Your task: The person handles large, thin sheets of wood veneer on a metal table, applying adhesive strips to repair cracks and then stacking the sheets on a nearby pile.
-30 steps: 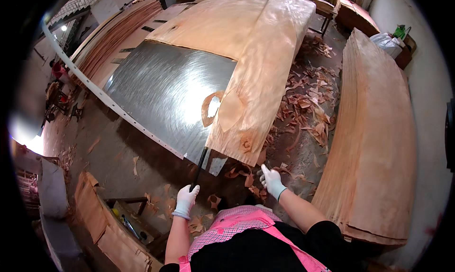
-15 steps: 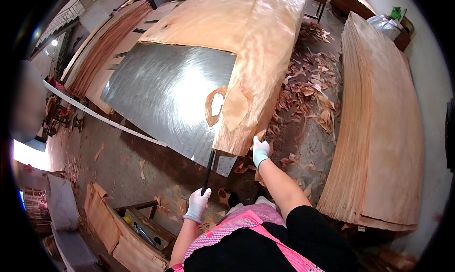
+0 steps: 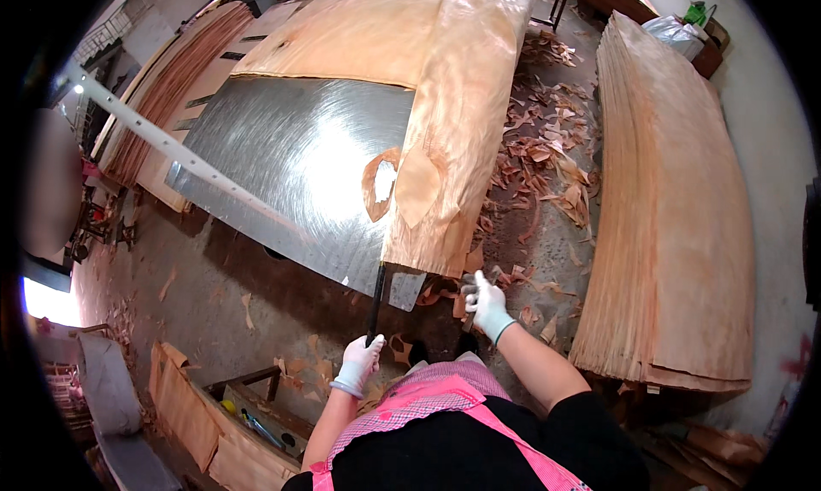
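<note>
My left hand [image 3: 359, 360], in a white glove, is closed around a thin black rod [image 3: 376, 301]. The rod's far end meets the near edge of the veneer strip [image 3: 453, 123]. My right hand [image 3: 488, 306], also gloved, is off the strip's near right corner, fingers curled by a narrow greyish piece I cannot make out. On the strip, near its left edge, lies a leaf-shaped veneer patch [image 3: 418, 189]. Beside it a veneer ring [image 3: 368, 187] with a ragged hole rests on the shiny metal sheet [image 3: 274, 140].
A pale bar with holes [image 3: 184, 155] slants over the metal sheet from the left. A wide veneer sheet [image 3: 351, 29] covers the far part. Veneer scraps [image 3: 547, 149] litter the floor on the right, beside a tall veneer stack [image 3: 676, 209]. A wooden box [image 3: 265, 414] stands lower left.
My right hand has drawn back from the strip's corner, slightly right and nearer to me. The pale bar has swung over the metal sheet. My left hand keeps its hold on the rod.
</note>
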Action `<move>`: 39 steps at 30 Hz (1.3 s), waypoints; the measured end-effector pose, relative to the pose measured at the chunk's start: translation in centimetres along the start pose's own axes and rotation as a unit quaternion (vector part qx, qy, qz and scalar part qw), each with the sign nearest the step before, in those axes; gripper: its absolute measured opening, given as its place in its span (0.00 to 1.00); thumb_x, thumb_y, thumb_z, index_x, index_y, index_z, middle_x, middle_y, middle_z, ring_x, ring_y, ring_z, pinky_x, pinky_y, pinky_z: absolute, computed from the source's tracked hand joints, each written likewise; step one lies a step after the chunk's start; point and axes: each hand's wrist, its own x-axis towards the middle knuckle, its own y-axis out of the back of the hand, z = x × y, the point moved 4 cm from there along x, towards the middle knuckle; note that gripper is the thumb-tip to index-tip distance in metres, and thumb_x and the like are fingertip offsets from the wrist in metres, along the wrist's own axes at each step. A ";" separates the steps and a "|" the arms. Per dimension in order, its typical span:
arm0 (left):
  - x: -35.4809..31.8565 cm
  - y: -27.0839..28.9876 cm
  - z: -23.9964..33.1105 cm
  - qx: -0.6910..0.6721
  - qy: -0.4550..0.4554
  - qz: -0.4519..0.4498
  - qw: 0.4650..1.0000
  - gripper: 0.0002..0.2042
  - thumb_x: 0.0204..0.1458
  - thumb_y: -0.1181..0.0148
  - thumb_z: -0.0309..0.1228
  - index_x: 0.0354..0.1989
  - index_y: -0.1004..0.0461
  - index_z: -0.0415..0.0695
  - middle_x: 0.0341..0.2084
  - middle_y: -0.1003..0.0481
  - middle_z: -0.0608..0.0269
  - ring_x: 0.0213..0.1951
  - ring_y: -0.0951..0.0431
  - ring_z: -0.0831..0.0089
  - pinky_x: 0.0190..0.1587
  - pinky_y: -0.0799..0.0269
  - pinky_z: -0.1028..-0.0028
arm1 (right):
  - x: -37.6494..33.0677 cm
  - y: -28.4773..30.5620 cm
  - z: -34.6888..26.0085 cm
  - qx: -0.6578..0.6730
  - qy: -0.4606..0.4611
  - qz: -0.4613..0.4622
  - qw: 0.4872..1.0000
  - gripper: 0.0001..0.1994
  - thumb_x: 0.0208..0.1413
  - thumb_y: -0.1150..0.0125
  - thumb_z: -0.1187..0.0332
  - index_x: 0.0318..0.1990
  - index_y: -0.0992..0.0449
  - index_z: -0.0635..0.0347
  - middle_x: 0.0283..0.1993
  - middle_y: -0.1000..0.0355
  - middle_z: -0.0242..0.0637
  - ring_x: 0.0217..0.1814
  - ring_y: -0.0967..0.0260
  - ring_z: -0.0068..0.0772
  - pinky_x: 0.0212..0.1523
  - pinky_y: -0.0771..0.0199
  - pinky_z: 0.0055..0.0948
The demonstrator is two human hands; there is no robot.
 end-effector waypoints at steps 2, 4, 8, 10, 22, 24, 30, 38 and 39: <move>-0.8 0.0 0.6 0.019 -0.001 -0.037 0.999 0.15 0.61 0.42 0.43 0.27 0.30 0.46 0.14 0.33 0.71 0.13 0.34 0.79 0.17 0.39 0.77 | -2.4 -2.9 0.1 -0.183 0.072 -0.058 0.979 0.21 0.67 0.53 0.49 0.50 0.25 0.57 0.23 0.28 0.33 0.14 0.42 0.21 0.14 0.44 0.21; -1.5 0.0 1.8 0.049 0.016 -0.112 0.992 0.15 0.61 0.44 0.44 0.32 0.29 0.46 0.16 0.29 0.69 0.15 0.29 0.77 0.19 0.36 0.77 | -5.0 -7.1 -0.2 -0.319 0.123 -0.125 0.932 0.27 0.68 0.55 0.50 0.67 0.41 0.56 0.24 0.27 0.36 0.16 0.35 0.24 0.16 0.35 0.24; -3.1 -0.3 3.0 0.066 -0.020 -0.314 0.947 0.14 0.62 0.45 0.40 0.49 0.26 0.44 0.29 0.23 0.67 0.30 0.23 0.78 0.34 0.28 0.76 | -4.3 -11.8 1.2 -0.395 0.172 -0.133 0.893 0.35 0.68 0.56 0.50 0.74 0.61 0.54 0.25 0.26 0.40 0.19 0.28 0.32 0.21 0.26 0.31; -2.9 -0.9 2.6 0.080 -0.024 -0.386 0.918 0.13 0.61 0.43 0.38 0.49 0.27 0.43 0.32 0.23 0.69 0.34 0.24 0.78 0.40 0.28 0.76 | -3.2 -12.5 1.5 -0.379 0.203 -0.096 0.898 0.28 0.68 0.56 0.50 0.67 0.47 0.59 0.28 0.26 0.43 0.20 0.28 0.34 0.21 0.25 0.32; -3.0 -10.9 -0.2 0.200 -0.141 -0.432 0.868 0.23 0.61 0.41 0.41 0.58 0.33 0.37 0.42 0.23 0.65 0.43 0.26 0.80 0.49 0.30 0.78 | -7.8 -7.0 -1.8 0.003 0.182 0.029 0.983 0.11 0.59 0.36 0.57 0.32 0.28 0.50 0.16 0.39 0.25 0.10 0.49 0.18 0.10 0.54 0.22; -2.8 -10.6 -0.8 0.124 -0.058 -0.465 0.875 0.27 0.64 0.46 0.40 0.66 0.41 0.36 0.47 0.25 0.60 0.48 0.27 0.78 0.53 0.31 0.77 | -10.4 -4.7 -3.3 0.029 0.202 0.020 0.979 0.09 0.60 0.36 0.57 0.36 0.26 0.50 0.16 0.39 0.25 0.09 0.50 0.18 0.10 0.55 0.22; 0.3 -9.2 -4.0 -0.014 -0.014 -0.296 0.955 0.19 0.63 0.46 0.31 0.60 0.36 0.36 0.43 0.24 0.54 0.36 0.24 0.74 0.38 0.25 0.76 | -16.7 6.3 -7.7 0.093 0.195 -0.079 0.973 0.30 0.62 0.48 0.42 0.12 0.47 0.44 0.10 0.52 0.21 0.07 0.58 0.19 0.11 0.60 0.23; 0.6 -17.5 -8.0 -0.087 0.008 -0.153 0.984 0.15 0.63 0.47 0.32 0.55 0.33 0.41 0.38 0.24 0.56 0.30 0.23 0.68 0.30 0.24 0.74 | -30.1 24.1 -12.4 0.341 0.057 -0.368 0.863 0.32 0.60 0.55 0.34 0.12 0.51 0.42 0.08 0.57 0.22 0.09 0.60 0.21 0.17 0.56 0.26; 0.5 -19.4 -8.4 -0.114 0.019 -0.142 0.983 0.14 0.63 0.47 0.33 0.54 0.32 0.42 0.38 0.24 0.56 0.30 0.22 0.68 0.30 0.24 0.74 | -32.1 26.5 -12.9 0.324 0.073 -0.375 0.866 0.32 0.60 0.56 0.34 0.12 0.51 0.42 0.08 0.57 0.21 0.09 0.59 0.21 0.17 0.56 0.25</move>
